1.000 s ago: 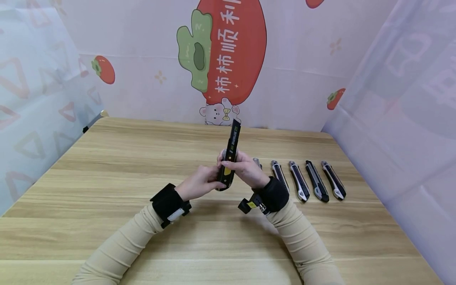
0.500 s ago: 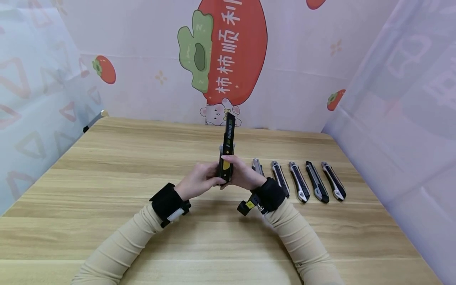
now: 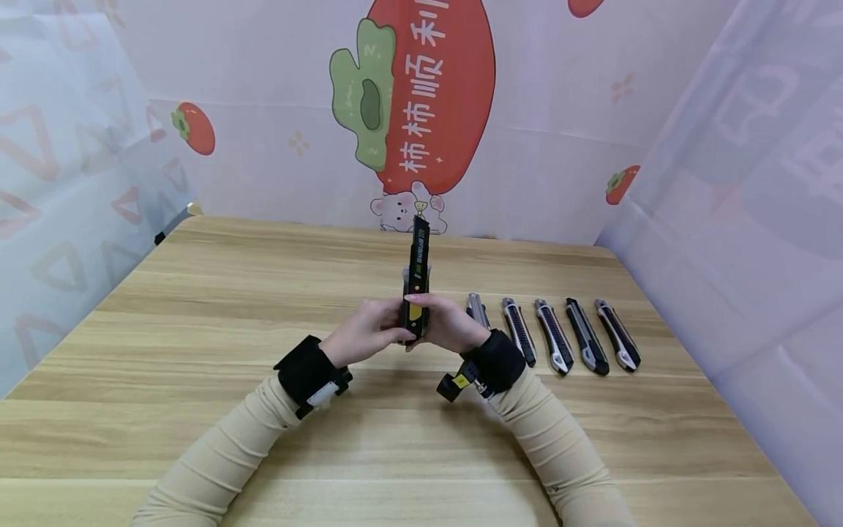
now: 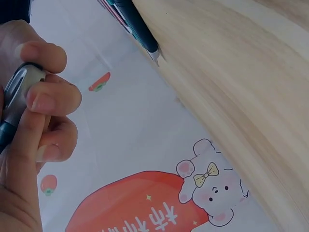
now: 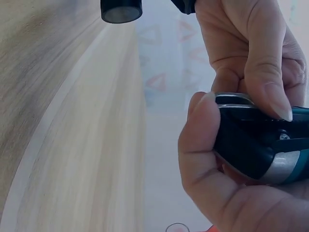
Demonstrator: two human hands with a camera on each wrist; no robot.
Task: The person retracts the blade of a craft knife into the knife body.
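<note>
In the head view, a black utility knife (image 3: 420, 252) with a yellow patch and printed lettering stands nearly upright between the hands, above the table. My left hand (image 3: 365, 333) grips its lower end from the left, the thumb lying across the base. From the right, my right hand (image 3: 456, 326) holds the knife too, its thumb on the front near the yellow patch. The right wrist view shows the dark butt of the knife (image 5: 246, 140) up close with fingers around it. Curled fingers around the knife's silver part (image 4: 29, 84) appear in the left wrist view.
Several more utility knives lie side by side on the wooden table (image 3: 197, 337) at the right, among them a grey and black one (image 3: 586, 337). The leftmost knife (image 3: 477, 309) is partly behind the right hand. A printed backdrop (image 3: 263, 161) stands along the table's back edge.
The knife has shifted slightly left and turned from a rightward lean to nearly upright. The right hand has moved a little left with it. The knives on the table have stayed put.
</note>
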